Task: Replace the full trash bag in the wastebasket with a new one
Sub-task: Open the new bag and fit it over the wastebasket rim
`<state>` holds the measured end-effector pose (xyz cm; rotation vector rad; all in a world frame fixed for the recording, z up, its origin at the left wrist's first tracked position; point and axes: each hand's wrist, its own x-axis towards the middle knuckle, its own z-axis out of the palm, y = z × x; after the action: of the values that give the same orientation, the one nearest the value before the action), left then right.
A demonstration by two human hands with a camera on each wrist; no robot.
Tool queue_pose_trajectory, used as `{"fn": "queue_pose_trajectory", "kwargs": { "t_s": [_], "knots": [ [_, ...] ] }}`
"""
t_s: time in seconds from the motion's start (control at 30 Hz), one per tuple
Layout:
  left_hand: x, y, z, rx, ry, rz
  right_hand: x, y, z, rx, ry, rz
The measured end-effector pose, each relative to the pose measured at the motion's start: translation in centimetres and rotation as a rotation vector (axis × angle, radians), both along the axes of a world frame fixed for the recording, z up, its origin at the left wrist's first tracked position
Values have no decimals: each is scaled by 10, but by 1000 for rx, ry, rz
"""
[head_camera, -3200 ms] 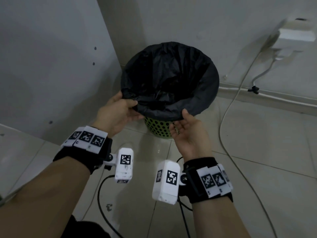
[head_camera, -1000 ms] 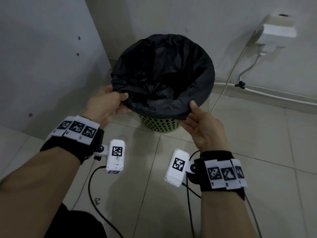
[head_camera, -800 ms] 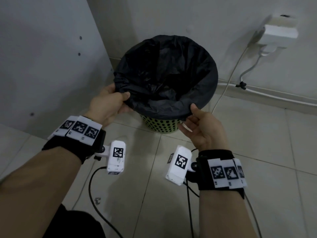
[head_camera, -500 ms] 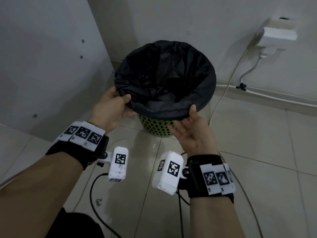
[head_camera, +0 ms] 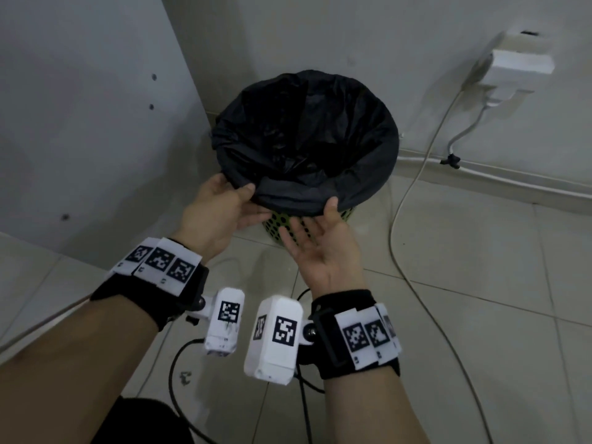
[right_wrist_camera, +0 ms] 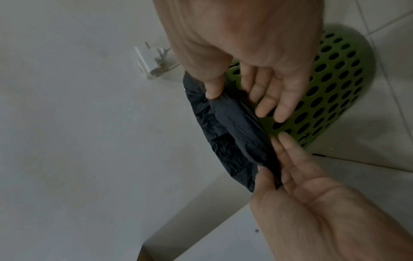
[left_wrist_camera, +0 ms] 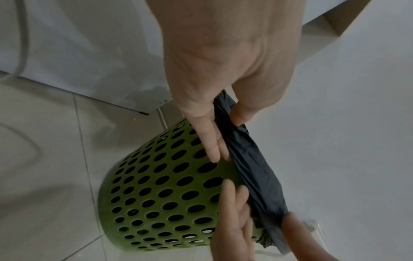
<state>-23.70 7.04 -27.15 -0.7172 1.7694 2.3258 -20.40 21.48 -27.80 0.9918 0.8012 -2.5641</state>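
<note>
Fingers [left_wrist_camera: 209,139] of my left hand [head_camera: 219,214] pinch the trash bag [head_camera: 304,133] hem; right hand [head_camera: 323,248] flat beneath. Risk: one-sided pull could tip wastebasket [left_wrist_camera: 156,194].

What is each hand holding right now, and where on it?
Left hand pinches the black trash bag by its folded-over edge at the wastebasket's near rim. Right hand grips nothing; its thumb just touches that edge.

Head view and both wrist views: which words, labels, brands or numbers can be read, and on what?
None readable anywhere.
Left wristband, right wristband, left wrist camera, right wrist camera: black-and-white square marker patterns, not text.
Trash bag, wastebasket, wall plug: no print visible.
</note>
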Motion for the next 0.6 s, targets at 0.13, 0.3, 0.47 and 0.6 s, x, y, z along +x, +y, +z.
{"fn": "queue_pose_trajectory", "kwargs": {
  "t_s": [0.13, 0.3, 0.47, 0.6],
  "knots": [
    [1, 0, -1, -17, 5, 14, 1, -2, -3, 25, 8, -57],
    [-2, -5, -4, -45, 2, -14, -1, -5, -3, 2, 49, -14],
    [-12, -23, -4, -80, -27, 27, 6, 12, -11, 213, 14, 218],
    [-21, -30, 2, -119, 12, -50, 2, 33, -18, 369, 29, 98]
  ]
}}
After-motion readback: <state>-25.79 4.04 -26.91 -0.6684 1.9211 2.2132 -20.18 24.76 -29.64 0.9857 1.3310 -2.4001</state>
